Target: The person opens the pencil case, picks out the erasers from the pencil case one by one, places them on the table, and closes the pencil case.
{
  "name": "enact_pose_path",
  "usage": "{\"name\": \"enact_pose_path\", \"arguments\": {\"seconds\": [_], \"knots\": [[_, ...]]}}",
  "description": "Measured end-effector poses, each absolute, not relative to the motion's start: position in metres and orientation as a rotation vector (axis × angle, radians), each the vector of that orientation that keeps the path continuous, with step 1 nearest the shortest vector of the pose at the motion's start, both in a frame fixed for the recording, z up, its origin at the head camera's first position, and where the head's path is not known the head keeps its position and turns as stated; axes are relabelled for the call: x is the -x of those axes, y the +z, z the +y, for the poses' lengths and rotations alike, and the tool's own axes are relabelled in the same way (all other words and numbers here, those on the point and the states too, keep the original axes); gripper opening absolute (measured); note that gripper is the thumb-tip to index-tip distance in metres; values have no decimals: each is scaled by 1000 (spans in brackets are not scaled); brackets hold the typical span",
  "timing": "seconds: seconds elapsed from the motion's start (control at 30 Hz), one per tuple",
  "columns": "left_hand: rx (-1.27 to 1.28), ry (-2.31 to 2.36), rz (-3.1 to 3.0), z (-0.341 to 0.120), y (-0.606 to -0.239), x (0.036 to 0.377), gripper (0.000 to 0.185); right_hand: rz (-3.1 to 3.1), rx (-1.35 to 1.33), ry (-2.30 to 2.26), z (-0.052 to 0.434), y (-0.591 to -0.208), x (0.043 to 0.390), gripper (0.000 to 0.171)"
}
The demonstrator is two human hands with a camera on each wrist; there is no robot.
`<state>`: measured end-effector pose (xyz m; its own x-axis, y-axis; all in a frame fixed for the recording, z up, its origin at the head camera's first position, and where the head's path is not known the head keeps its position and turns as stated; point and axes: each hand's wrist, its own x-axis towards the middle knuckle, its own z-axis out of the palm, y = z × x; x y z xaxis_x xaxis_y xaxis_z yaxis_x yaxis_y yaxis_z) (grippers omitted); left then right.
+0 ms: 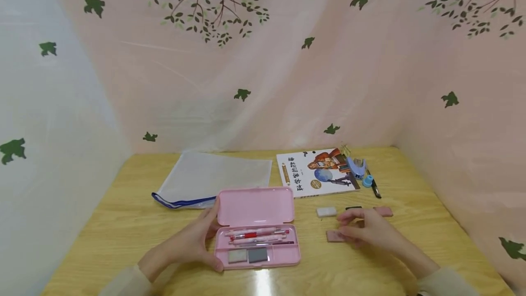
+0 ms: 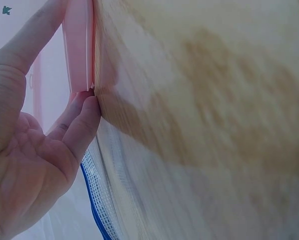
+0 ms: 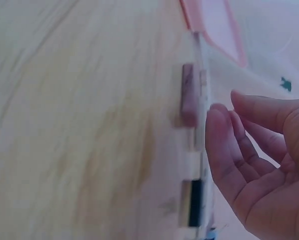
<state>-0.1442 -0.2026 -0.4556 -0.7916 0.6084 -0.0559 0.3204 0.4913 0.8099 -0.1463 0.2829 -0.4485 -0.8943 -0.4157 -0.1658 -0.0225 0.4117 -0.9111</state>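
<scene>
2 bare hands work over a wood-grain table (image 1: 306, 282), with an open pink pencil case (image 1: 255, 207) at the centre of the dial. At its 9 o'clock end, the left hand (image 1: 195, 241) braces the case in a wide grip, thumb at the near corner and a finger reaching up beside the lid. At 3 o'clock, the right hand (image 1: 367, 229) hovers by a brownish-pink block (image 1: 334, 236), fingertips loosely bent and parted, pinching nothing.

From where I stand, the step in hand looks like picking up this block, which lies on the table. Inside the case, pens (image 1: 256, 240) lie lengthwise, a pale block (image 1: 237, 256) sits at 7 o'clock and a dark grey block (image 1: 258, 255) at 6; the compartment at 4 o'clock shows bare floor, seemingly space for 1 more. The next move, I judge, calls for fingertips closing on the block's sides, then a low carry toward 9 o'clock with the case held steady.

A white block (image 1: 326, 212) lies between 2 and 3 o'clock; a pink block (image 1: 384, 211) sits beyond the right hand. A mesh pouch (image 1: 218, 175) rests near 11, an illustrated book (image 1: 302, 179) near 2.
</scene>
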Motion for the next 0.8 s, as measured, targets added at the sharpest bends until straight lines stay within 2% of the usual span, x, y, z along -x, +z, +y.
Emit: {"name": "enact_pose_path", "arguments": {"seconds": [0.17, 0.33, 0.8], "knots": [[-795, 1228, 2410, -204, -458, 143, 151, 2491, 606, -1354, 259, -434, 143, 28], [-788, 1217, 2411, -204, -460, 143, 152, 2460, 793, -1413, 228, -426, 136, 30], [-745, 1218, 2389, -202, -459, 144, 148, 2431, 1103, -1113, 144, -443, 131, 31]]}}
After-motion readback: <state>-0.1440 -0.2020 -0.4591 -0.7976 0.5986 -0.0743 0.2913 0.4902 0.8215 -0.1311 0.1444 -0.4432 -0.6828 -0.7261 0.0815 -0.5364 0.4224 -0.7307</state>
